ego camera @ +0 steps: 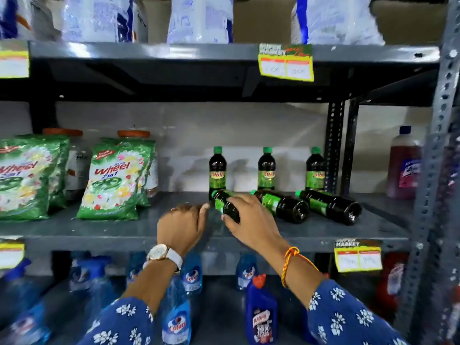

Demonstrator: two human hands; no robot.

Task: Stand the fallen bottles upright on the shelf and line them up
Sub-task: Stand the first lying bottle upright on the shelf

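Three dark bottles with green caps and green labels stand upright at the back of the grey shelf [99, 227]: left one [217, 170], middle one [266, 169], right one [315, 169]. In front of them three like bottles lie on their sides. My right hand [249, 220] grips the leftmost fallen bottle [225, 204] around its body. The other two fallen bottles [283, 205] [331, 206] lie untouched to its right, bases toward me. My left hand [183, 225], with a watch on the wrist, hovers just left of the held bottle, fingers curled, holding nothing.
Green detergent pouches [114, 180] stand on the left of the same shelf. A pink-liquid bottle [404, 165] stands beyond the perforated metal upright [333, 145] at right. Blue spray bottles [175, 317] fill the shelf below; white packs sit on the shelf above.
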